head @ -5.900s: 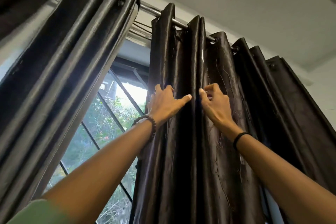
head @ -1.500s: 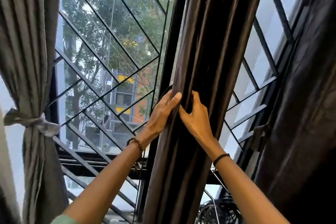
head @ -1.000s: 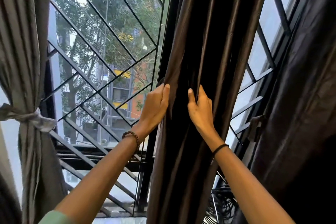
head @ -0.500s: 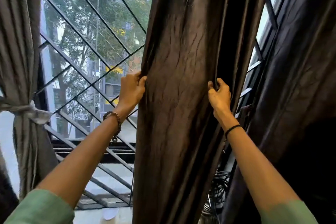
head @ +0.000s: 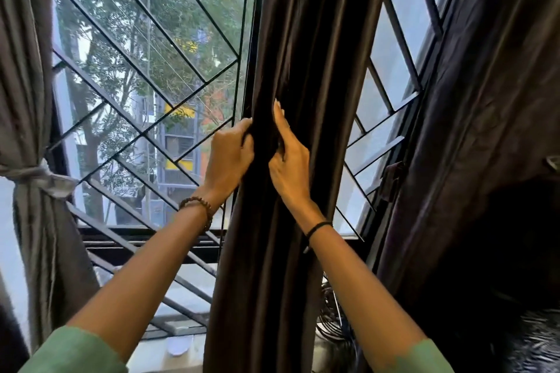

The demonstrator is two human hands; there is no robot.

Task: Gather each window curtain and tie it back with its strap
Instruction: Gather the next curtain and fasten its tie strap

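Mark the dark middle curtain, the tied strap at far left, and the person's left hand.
dark curtain (head: 306, 39): head view, on its upper folds.
strap (head: 36, 174): head view, on its knotted middle.
left hand (head: 228, 157): head view, on the back of the hand.

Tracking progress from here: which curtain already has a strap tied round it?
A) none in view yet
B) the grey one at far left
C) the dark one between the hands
B: a knotted strap cinches the grey curtain; the dark middle curtain shows none.
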